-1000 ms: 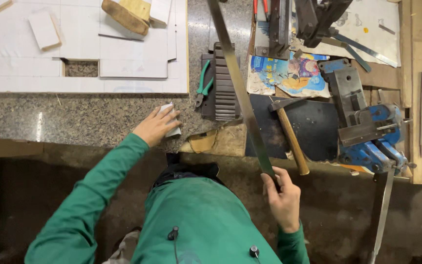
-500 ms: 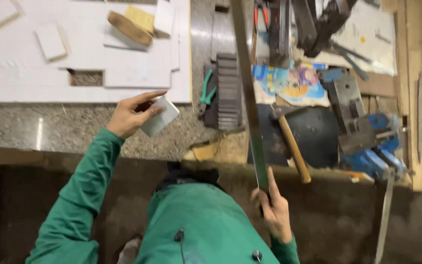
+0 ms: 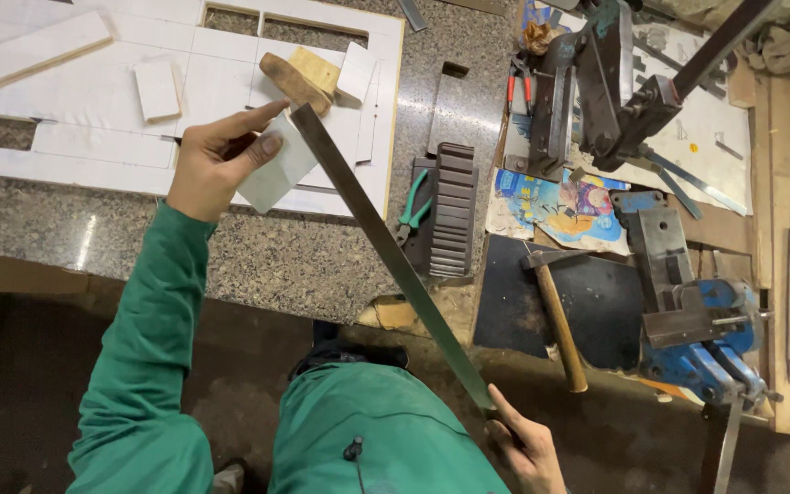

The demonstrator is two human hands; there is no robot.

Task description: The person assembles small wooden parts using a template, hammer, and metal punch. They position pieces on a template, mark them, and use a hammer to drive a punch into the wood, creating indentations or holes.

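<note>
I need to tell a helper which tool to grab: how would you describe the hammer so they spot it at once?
Start at the blue bench vise on the right side of the workbench. Just left of it lies a dark mat, and the hammer rests on that mat, head away from the person. It is the only tool there with a long, plain wooden handle.
</note>
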